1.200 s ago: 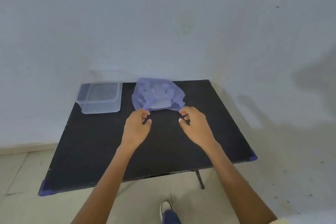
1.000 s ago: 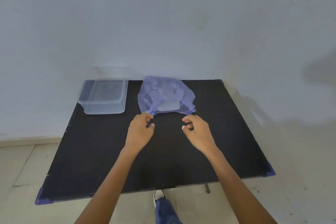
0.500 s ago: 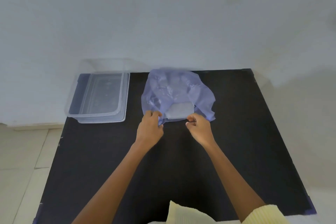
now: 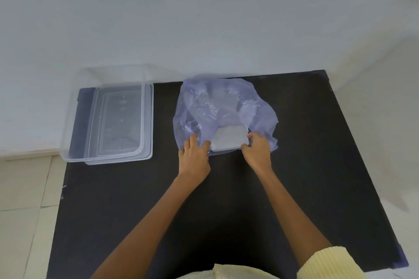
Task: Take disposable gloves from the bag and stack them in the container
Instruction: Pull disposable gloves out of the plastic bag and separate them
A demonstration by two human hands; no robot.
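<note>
At the far left of the black worktop (image 4: pixel 317 165) sits a clear container (image 4: pixel 148 120) (it hangs a little over the left edge). Well to its right lies the purple bag (image 4: pixel 222 106), a whitish stack of gloves (image 4: pixel 229 139) showing at its mouth. The left hand (image 4: pixel 193 158) and the right hand (image 4: pixel 257 150) each hold a pinching grip on the mouth's edge, now spread wider than half a second ago.

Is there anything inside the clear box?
No, the clear box shows only its bare bottom; the white gloves lie inside the purple bag.
</note>
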